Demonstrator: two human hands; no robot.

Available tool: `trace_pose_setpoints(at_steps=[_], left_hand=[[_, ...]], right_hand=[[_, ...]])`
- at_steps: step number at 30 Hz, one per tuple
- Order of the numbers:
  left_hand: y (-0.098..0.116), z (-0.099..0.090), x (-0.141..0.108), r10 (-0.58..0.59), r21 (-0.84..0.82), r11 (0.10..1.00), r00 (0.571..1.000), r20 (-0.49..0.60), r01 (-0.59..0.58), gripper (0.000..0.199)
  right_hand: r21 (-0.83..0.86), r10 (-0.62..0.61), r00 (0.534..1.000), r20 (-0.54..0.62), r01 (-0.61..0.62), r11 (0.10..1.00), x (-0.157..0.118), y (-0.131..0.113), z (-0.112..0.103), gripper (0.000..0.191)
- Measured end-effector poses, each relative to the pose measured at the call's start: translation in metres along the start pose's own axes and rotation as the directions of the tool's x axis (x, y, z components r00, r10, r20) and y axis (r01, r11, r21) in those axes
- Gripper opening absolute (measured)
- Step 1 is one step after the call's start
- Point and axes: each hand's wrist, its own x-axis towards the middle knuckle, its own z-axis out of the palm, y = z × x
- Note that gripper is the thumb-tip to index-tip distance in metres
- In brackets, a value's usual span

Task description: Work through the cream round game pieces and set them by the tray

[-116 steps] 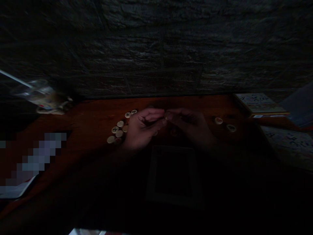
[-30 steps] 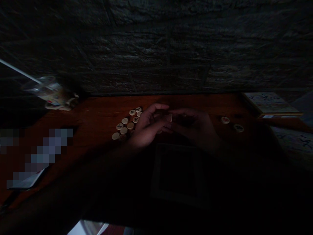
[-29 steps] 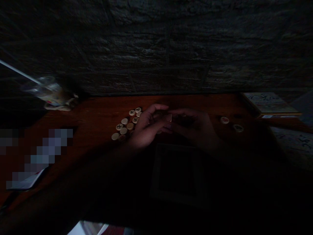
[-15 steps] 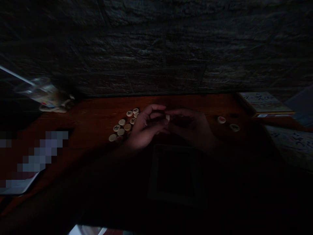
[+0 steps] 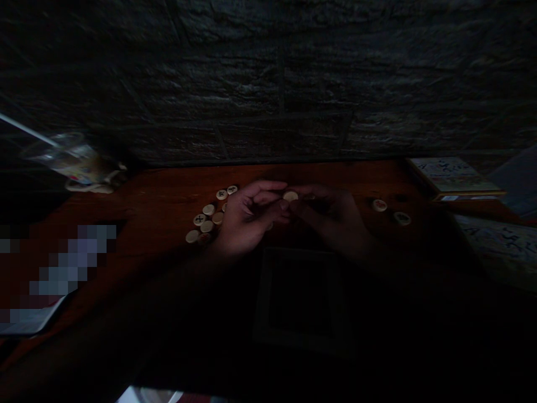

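Observation:
Between my two hands is a pale round Chinese chess piece (image 5: 291,196), its broad face now turned toward me. My left hand (image 5: 247,224) is closed, thumb and fingertips at the left side of the piece. From the other side my right hand (image 5: 338,215) pinches it between thumb and forefinger. Several more chess pieces lie left of and partly behind my left hand, among them one with a black character (image 5: 199,219) and a plain one (image 5: 193,236). To the right of my right hand are a red-marked piece (image 5: 380,205) and a dark-marked piece (image 5: 402,218).
Below my hands lies a dark rectangular frame-like object (image 5: 263,302) on the wooden table (image 5: 155,190). Two patterned flat boxes, a far box (image 5: 457,173) and a near box (image 5: 499,240), sit at right. A plastic cup with a straw (image 5: 78,159) stands at left, before a stone wall (image 5: 251,84).
The piece between my hands has turned from edge-on to showing its face. My left fingers have drawn in slightly; both hands stay in nearly the same place.

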Motion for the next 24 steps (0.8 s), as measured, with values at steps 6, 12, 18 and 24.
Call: trace_pose_setpoints(at_steps=[6, 12, 18, 24], left_hand=[[-0.008, -0.001, -0.001, 0.115, 0.043, 0.992, 0.99, 0.076, -0.119, 0.029], [-0.003, 0.0, -0.002, 0.114, 0.091, 0.989, 0.992, 0.059, -0.119, 0.027], [-0.001, 0.001, 0.0, 0.042, 0.077, 0.996, 0.998, -0.042, -0.038, 0.02], [0.004, 0.005, -0.003, 0.002, 0.09, 0.996, 0.998, -0.07, 0.004, 0.022]], right_hand=[[0.095, 0.097, 0.995, -0.002, -0.096, 0.991, 0.002, -0.001, 0.002, 0.034], [0.076, 0.106, 0.994, 0.014, -0.107, 0.991, 0.002, -0.005, 0.002, 0.034], [0.02, 0.023, 0.999, 0.024, -0.023, 1.0, 0.001, -0.001, 0.002, 0.021], [0.05, 0.032, 0.999, 0.025, -0.034, 0.998, 0.002, 0.0, 0.003, 0.021]])
